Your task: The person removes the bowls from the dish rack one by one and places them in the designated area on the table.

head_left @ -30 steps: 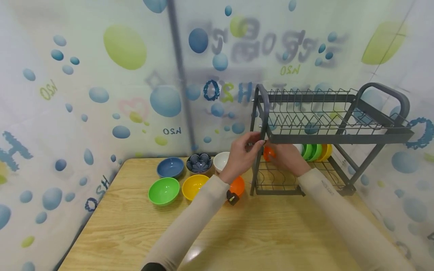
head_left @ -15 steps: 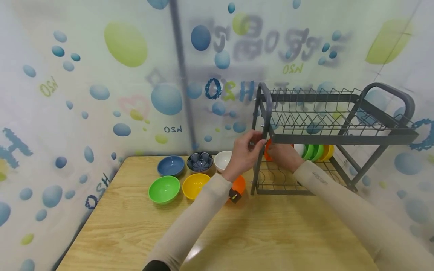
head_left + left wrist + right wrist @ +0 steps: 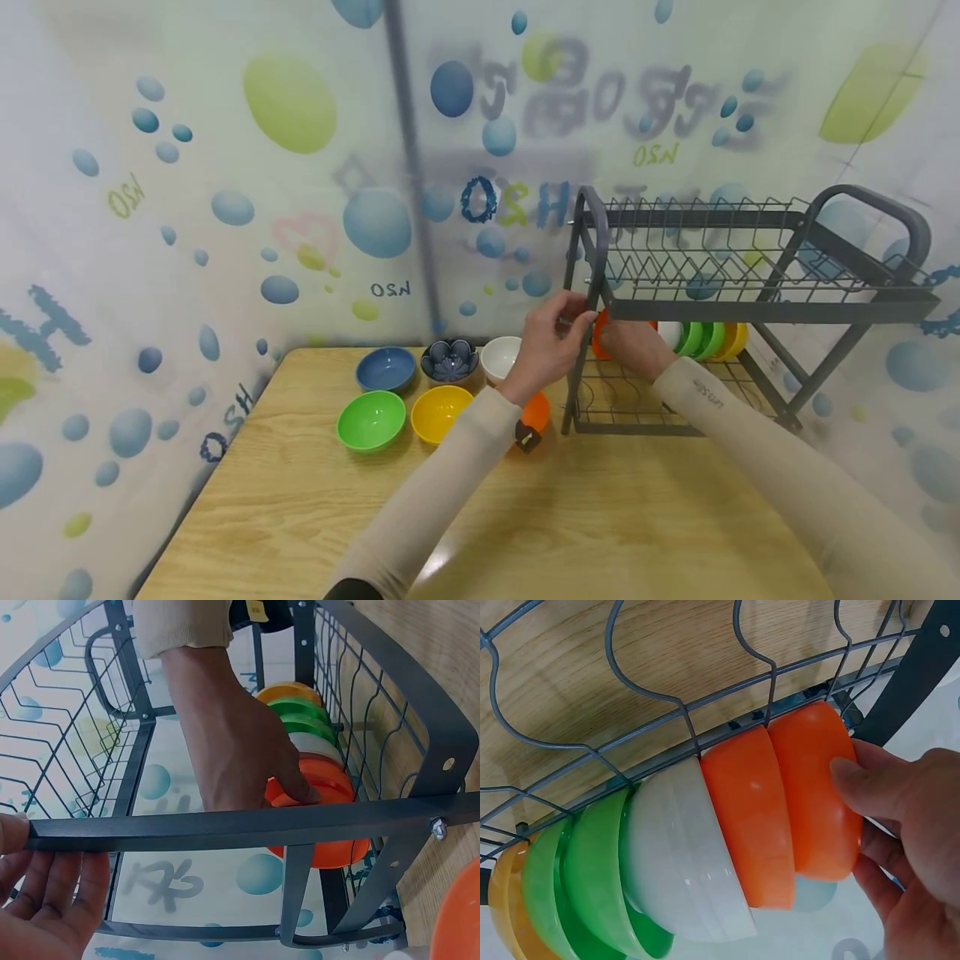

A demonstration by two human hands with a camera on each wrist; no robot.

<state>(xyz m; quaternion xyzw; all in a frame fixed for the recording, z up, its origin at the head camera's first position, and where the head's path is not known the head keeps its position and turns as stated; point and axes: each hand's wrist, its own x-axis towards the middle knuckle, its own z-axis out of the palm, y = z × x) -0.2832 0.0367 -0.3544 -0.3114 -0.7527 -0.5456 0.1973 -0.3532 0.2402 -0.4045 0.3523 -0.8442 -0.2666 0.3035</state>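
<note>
On dark rack, btm tier — R hand pinches end orange bowl; L hand grips side post.

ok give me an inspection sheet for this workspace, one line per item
Surface: wood-grain table, with six bowls visible
Job's things: two-tier rack; orange bowl on edge in its lower tier, beside a row of orange, white, green and yellow bowls
Clutter: nothing seen
Hands: left hand, fingers gripping the rack's frame; right hand, fingers holding the orange bowl
Cables: nothing seen
Surroundings: bubble-printed backdrop
</note>
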